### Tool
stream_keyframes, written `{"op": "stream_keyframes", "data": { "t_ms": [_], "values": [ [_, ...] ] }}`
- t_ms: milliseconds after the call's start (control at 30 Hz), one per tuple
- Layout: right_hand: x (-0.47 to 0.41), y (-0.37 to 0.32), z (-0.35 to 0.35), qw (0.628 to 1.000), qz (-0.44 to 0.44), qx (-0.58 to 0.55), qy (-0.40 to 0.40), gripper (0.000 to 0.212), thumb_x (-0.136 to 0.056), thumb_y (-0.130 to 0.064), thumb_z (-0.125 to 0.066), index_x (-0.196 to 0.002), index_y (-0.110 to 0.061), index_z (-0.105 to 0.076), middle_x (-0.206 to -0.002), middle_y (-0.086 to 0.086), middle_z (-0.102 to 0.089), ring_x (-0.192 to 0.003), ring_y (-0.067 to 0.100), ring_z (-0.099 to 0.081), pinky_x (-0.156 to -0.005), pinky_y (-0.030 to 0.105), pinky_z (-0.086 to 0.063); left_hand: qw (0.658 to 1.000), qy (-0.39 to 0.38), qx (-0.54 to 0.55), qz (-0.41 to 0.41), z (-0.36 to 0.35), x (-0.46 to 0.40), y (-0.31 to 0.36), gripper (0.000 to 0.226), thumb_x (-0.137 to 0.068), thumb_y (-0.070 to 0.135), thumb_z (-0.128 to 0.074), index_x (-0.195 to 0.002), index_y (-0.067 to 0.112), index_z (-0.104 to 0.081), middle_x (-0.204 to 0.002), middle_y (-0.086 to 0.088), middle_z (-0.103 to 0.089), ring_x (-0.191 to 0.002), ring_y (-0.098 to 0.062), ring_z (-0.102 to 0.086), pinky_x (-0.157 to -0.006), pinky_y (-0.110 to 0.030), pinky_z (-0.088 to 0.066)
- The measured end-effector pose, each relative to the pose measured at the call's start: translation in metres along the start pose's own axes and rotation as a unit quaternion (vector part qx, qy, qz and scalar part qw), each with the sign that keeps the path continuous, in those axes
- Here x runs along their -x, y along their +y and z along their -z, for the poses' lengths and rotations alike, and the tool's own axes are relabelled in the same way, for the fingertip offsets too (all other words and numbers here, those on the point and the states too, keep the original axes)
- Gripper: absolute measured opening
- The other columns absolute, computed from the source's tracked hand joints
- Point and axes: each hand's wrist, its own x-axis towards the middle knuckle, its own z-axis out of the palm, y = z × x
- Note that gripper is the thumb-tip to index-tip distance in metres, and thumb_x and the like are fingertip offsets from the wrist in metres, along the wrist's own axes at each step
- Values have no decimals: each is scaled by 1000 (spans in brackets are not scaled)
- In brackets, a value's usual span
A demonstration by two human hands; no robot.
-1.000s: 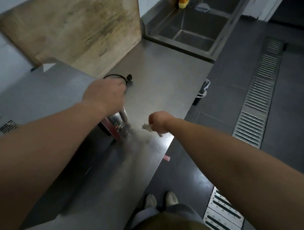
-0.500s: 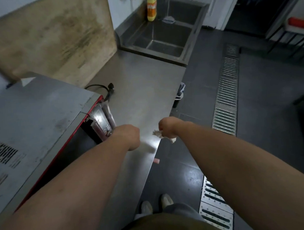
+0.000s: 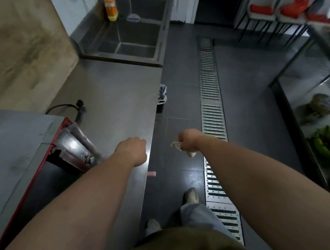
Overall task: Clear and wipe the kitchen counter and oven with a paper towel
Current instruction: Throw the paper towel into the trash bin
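Note:
The steel counter (image 3: 117, 100) runs from near left to a sink at the back. On its left stands the grey oven (image 3: 18, 144) with red trim, its shiny door (image 3: 75, 146) hanging open toward the counter. My left hand (image 3: 132, 151) is a closed fist over the counter's front edge, just right of the door, with nothing visible in it. My right hand (image 3: 189, 140) is out over the dark floor, past the counter edge, shut on a crumpled paper towel (image 3: 175, 145) that sticks out on both sides of the fist.
A worn wooden board (image 3: 22, 50) leans on the wall behind the oven, beside a black cable (image 3: 79, 105). The sink (image 3: 129, 37) holds a yellow bottle (image 3: 110, 8). A small bin (image 3: 162, 101), a floor drain grate (image 3: 210, 95) and a produce shelf (image 3: 325, 145) lie right.
My left hand came off the oven door and drew back to the counter's front edge. My right hand carried the paper towel rightward off the counter, over the floor. The view swung right.

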Motion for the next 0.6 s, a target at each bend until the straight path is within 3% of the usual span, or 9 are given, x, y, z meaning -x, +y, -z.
{"op": "stream_keyframes", "data": {
  "t_ms": [333,467,600],
  "values": [
    [-23,98,30,996,-60,-57,35,26,-81,-27,-66,-107,-24,-63,-93,1,-62,-85,22,-56,-71,28,-43,999,-6,-42,-1,34,-62,15,40,-90,23,-44,-129,19,-51,-127,-7,-53,-117,-28,-51,-95,-43,-48],
    [-57,137,50,997,-54,-55,16,29,-81,-27,-67,-109,-23,-64,-103,2,-65,-93,23,-59,-73,28,-43,998,-3,-53,15,58,-103,20,36,-91,24,-43,-125,19,-51,-125,-6,-52,-117,-28,-51,-94,-43,-48],
    [-109,171,85,998,-31,-54,13,27,-81,-27,-65,-108,-23,-63,-93,-1,-63,-86,21,-58,-70,28,-41,998,13,-46,33,94,-154,34,35,-90,26,-43,-124,20,-52,-122,-4,-52,-116,-27,-51,-90,-42,-48]
  ]
}}
